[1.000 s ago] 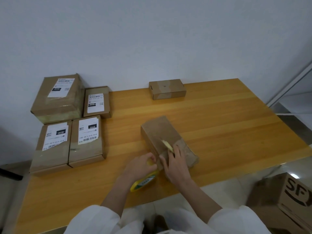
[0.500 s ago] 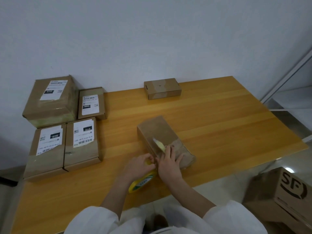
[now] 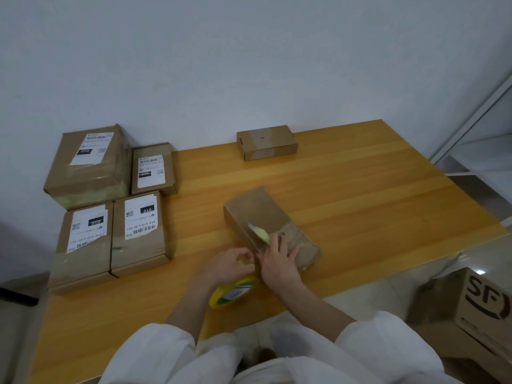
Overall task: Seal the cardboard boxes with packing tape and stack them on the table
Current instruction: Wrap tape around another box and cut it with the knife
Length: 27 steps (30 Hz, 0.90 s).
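Observation:
A plain brown cardboard box (image 3: 257, 206) lies at an angle on the wooden table (image 3: 360, 203), near its front edge. Clear tape shines across the box's near part. My right hand (image 3: 278, 261) lies flat on that taped part with its fingers spread. A pale yellow piece (image 3: 259, 232) rests at its fingertips. My left hand (image 3: 230, 266) is just left of the box, closed on a yellow roll of packing tape (image 3: 235, 293) that hangs below it.
A small taped box (image 3: 267, 142) sits at the table's back edge. Several labelled boxes fill the left end: a tall one (image 3: 88, 164), a small one (image 3: 152, 169), two flat ones (image 3: 86, 245) (image 3: 140, 231). An SF carton (image 3: 476, 306) stands on the floor, right.
My right hand and the yellow piece have slid a little to the left across the box. My left hand has stayed by the box's near corner with the tape roll.

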Available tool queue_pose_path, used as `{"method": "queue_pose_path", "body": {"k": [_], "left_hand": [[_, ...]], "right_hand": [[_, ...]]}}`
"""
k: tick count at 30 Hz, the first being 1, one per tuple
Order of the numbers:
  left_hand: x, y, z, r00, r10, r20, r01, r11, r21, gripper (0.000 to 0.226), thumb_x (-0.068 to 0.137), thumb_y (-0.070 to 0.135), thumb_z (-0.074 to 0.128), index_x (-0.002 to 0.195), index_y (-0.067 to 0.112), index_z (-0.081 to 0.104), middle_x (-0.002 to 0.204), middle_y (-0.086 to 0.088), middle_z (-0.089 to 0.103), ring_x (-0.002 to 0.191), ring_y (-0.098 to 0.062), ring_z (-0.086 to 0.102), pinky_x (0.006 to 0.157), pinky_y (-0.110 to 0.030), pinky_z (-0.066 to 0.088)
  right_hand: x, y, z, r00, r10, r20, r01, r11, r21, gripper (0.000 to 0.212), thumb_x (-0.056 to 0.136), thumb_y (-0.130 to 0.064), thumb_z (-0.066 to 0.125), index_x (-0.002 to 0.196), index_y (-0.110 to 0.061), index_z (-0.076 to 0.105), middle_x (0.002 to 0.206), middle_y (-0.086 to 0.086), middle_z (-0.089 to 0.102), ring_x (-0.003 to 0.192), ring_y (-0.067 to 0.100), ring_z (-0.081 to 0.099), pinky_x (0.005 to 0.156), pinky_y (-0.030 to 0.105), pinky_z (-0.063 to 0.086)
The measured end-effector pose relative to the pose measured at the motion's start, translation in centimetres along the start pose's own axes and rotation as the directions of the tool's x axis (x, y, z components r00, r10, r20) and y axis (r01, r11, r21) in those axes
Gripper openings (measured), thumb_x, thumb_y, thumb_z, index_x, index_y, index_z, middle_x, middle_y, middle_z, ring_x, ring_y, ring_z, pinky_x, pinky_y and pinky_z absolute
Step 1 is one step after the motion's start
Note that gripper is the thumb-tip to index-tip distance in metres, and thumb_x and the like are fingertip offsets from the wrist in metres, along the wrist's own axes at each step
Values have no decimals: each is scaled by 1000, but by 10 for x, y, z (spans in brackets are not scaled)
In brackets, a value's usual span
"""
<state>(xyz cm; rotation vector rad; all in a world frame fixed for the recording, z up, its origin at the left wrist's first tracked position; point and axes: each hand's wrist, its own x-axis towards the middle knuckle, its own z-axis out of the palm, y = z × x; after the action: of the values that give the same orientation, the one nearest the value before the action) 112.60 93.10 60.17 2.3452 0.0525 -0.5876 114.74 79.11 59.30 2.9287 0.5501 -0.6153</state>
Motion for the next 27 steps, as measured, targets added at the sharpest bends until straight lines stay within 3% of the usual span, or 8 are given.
{"method": "queue_pose_path", "body": {"k": [5, 8, 10, 12, 18, 23, 25, 27], "left_hand": [[0, -2, -3, 998, 26, 60, -28, 999, 22, 4, 85, 29, 59, 84, 30, 55, 83, 8, 54, 67, -9, 47, 69, -32, 40], [-9, -10, -4, 997, 47, 68, -45, 998, -39, 14, 84, 23, 61, 76, 33, 55, 82, 12, 58, 83, -11, 55, 89, -36, 45], [-18, -21, -6, 999, 30, 35, -25, 991, -133, 16, 86, 18, 61, 75, 29, 57, 80, 14, 58, 83, -6, 54, 96, -34, 41], [-26, -28, -9, 1000, 15, -8, -16, 980, -198, 15, 87, 15, 61, 77, 26, 58, 83, 11, 58, 83, -5, 53, 94, -33, 40], [-33, -31, -5, 998, 40, -39, -46, 985, -167, 6, 81, 24, 61, 81, 30, 57, 92, 13, 60, 95, -7, 55, 95, -31, 41], [-42, -35, -6, 999, 43, -23, -46, 979, -196, 14, 88, 15, 58, 93, 28, 58, 103, 16, 57, 101, 6, 50, 87, -15, 34], [-44, -34, -7, 999, 49, -18, -51, 981, -189, 16, 89, 15, 56, 96, 29, 61, 107, 15, 57, 101, 5, 50, 84, -8, 34], [-45, -32, -7, 999, 40, -24, -44, 985, -169, 16, 90, 15, 55, 93, 30, 62, 106, 13, 59, 98, 1, 52, 82, -13, 40]], "right_hand": [[2, 2, 1, 1000, -26, -4, 26, 1000, -2, 56, 106, -32, 14, 146, 7, 18, 155, 16, 7, 145, 39, 2, 111, 66, 18], [3, 6, 3, 999, -29, -15, 29, 1000, -7, 54, 106, -32, 15, 146, 5, 21, 155, 15, 7, 146, 39, 2, 110, 66, 16], [5, 9, 4, 999, -31, -22, 32, 999, 13, 53, 106, -32, 16, 146, 3, 22, 155, 14, 7, 146, 38, 1, 111, 66, 15], [5, 9, 4, 998, -45, -33, 46, 999, 23, 53, 106, -32, 16, 145, 2, 25, 155, 14, 7, 146, 37, 2, 111, 65, 16], [5, 5, 5, 998, -30, -54, 31, 999, 20, 54, 106, -33, 18, 146, 2, 22, 155, 14, 8, 146, 36, 3, 112, 64, 18], [3, 4, 6, 998, -9, -70, 9, 1000, 1, 54, 106, -33, 19, 147, 3, 22, 156, 15, 7, 146, 37, 4, 111, 65, 18], [1, 3, 5, 997, -13, -72, 11, 999, -34, 47, 106, -23, 18, 145, 4, 25, 156, 19, 5, 146, 40, 3, 111, 66, 18], [-1, 2, 6, 997, -17, -74, 13, 998, -60, 43, 104, -9, 17, 145, 4, 24, 156, 23, 2, 146, 42, 0, 111, 66, 17]]}}
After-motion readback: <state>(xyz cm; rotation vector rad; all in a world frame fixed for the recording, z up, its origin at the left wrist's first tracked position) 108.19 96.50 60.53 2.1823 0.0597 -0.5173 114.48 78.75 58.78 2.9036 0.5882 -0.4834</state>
